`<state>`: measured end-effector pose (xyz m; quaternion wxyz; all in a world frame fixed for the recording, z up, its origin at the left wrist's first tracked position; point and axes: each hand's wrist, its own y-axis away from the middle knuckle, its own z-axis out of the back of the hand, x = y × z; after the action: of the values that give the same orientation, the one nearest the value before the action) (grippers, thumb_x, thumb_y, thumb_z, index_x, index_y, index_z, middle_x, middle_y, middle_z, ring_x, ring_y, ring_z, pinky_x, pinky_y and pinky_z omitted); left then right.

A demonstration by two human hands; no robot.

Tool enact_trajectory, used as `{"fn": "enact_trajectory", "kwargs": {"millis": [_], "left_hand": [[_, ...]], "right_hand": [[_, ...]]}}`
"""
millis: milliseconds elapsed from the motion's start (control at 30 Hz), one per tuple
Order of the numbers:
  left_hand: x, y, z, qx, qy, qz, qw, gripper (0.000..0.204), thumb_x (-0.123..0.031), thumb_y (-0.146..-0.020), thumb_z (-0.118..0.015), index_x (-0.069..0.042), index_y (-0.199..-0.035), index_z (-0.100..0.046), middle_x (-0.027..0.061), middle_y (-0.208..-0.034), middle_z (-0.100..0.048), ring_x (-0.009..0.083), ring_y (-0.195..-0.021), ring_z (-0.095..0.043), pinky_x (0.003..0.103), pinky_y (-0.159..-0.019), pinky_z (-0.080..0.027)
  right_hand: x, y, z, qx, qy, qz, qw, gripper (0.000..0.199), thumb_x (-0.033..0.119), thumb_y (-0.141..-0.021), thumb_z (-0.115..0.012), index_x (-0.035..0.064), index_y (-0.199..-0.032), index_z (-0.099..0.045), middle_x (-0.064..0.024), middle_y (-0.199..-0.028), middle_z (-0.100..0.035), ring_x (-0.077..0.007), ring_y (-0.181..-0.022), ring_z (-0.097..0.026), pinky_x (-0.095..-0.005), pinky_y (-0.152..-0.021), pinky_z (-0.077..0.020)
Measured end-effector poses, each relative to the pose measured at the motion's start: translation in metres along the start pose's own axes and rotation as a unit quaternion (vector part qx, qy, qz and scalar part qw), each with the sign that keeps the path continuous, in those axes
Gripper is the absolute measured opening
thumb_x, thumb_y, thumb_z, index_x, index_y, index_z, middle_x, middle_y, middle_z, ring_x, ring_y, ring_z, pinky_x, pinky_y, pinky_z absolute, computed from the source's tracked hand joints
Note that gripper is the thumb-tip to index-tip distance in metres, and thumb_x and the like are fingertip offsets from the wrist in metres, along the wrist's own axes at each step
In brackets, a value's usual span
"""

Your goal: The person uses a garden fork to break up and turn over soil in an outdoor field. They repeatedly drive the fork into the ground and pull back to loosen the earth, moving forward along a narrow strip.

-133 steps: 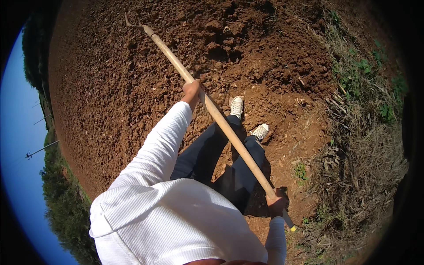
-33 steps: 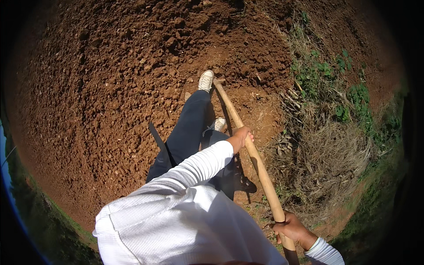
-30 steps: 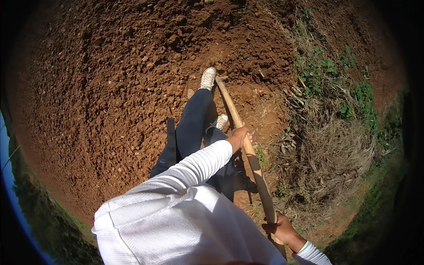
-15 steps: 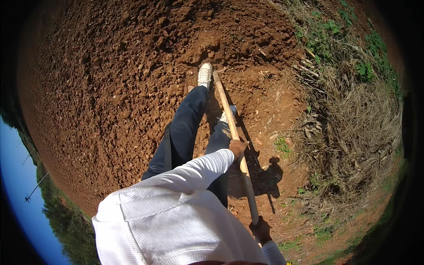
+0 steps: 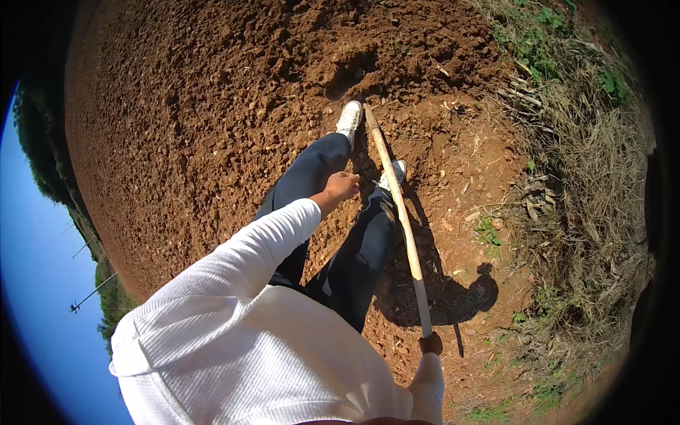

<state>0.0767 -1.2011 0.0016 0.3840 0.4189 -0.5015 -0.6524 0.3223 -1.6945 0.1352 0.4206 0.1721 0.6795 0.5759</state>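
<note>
A long pale wooden pole (image 5: 401,212), like a tool handle, slants from low on the right up to the soil beside my front shoe (image 5: 350,117). Around its near end my right hand (image 5: 431,344) is closed. If a tool head sits at the far end, I cannot make it out. My left hand (image 5: 342,185) is off the pole, held over my dark trouser legs with its fingers curled together. Whatever may be inside those fingers is hidden. My other shoe (image 5: 394,174) stands close to the pole's middle stretch.
Loose, cloddy red soil (image 5: 177,142) spreads ahead and to the left. Just beyond my front shoe lies a dark hollow (image 5: 350,74). Dry grass and stalks (image 5: 581,205) bank up along the right. My shadow (image 5: 453,297) falls on trodden earth.
My left hand has let go of the pole and moved up and left. My right hand still holds the pole's near end, now a little higher in view.
</note>
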Motion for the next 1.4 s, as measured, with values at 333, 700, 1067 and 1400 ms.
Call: {"fn": "enact_trajectory", "kwargs": {"millis": [333,700,1067,1400], "left_hand": [[0.014,-0.042,-0.087,0.114,0.107,0.137,0.978,0.038,-0.035,-0.081,-0.063,0.002,-0.081,-0.057,0.0113,-0.072,-0.054,0.0242,-0.069,-0.054,0.041,-0.058,-0.046],[-0.008,-0.140,-0.086,0.107,0.317,0.169,0.927,0.032,-0.020,-0.084,-0.052,-0.012,-0.057,-0.039,0.0012,-0.046,-0.041,0.0156,-0.039,-0.042,0.030,-0.042,-0.044],[0.006,-0.037,-0.067,0.050,0.286,0.182,0.939,0.014,-0.013,-0.078,-0.056,-0.003,-0.082,-0.046,0.0041,-0.058,-0.045,0.0170,-0.044,-0.047,0.034,-0.041,-0.047],[-0.119,-0.089,0.007,-0.106,-0.181,-0.129,0.969,0.036,-0.020,-0.072,-0.062,0.014,-0.082,-0.056,0.0223,-0.074,-0.062,0.0311,-0.063,-0.064,0.038,-0.053,-0.049]], "right_hand": [[0.061,0.206,0.116,-0.038,-0.031,-0.006,0.999,0.025,0.022,-0.065,-0.069,0.0033,-0.077,-0.058,-0.0083,-0.056,-0.057,-0.0217,-0.049,-0.058,-0.0384,-0.049,-0.0471],[0.125,0.299,0.160,-0.094,0.108,-0.075,0.987,0.027,0.033,-0.081,-0.053,0.0091,-0.094,-0.050,-0.0108,-0.075,-0.060,-0.0309,-0.065,-0.060,-0.0442,-0.056,-0.0463],[0.026,0.285,0.057,-0.246,0.033,-0.030,0.968,0.022,0.014,-0.059,-0.072,0.0082,-0.069,-0.053,-0.0101,-0.053,-0.054,-0.0267,-0.049,-0.056,-0.0389,-0.050,-0.0462],[0.133,0.198,0.084,0.227,-0.397,0.052,0.888,0.017,0.014,-0.074,-0.066,0.0035,-0.071,-0.053,-0.0049,-0.053,-0.050,-0.0147,-0.043,-0.049,-0.0310,-0.044,-0.0417]]}}
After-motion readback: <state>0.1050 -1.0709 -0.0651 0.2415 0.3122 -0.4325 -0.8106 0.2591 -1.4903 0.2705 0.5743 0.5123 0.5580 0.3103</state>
